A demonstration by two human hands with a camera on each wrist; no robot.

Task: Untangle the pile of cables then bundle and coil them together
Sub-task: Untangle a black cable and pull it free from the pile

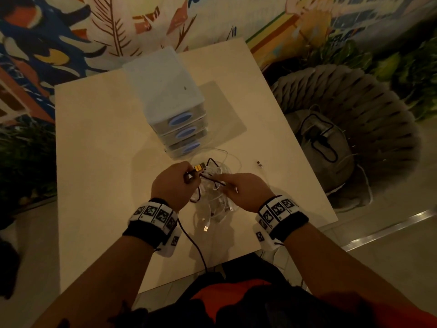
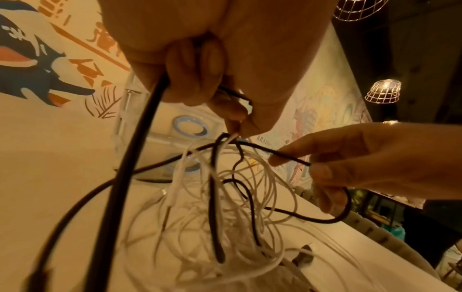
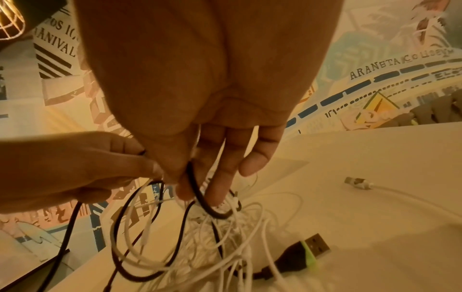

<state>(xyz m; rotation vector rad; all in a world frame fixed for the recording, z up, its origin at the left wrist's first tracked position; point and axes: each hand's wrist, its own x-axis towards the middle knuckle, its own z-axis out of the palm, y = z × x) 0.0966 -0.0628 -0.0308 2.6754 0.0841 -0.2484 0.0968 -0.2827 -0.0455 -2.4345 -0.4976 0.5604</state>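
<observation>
Beside right hand (image 3: pixel 207 110), USB plug (image 3: pixel 312 248), hidden overhead

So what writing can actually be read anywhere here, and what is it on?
"ARANETA COLISEVM": painted on the wall mural, above the blue dashes.
"ANIVAL": partial word on the mural's upper left.
The lettering above it is cut off and unreadable.
Wristbands: square coded markers, no words.
Drawer unit: no text visible.
</observation>
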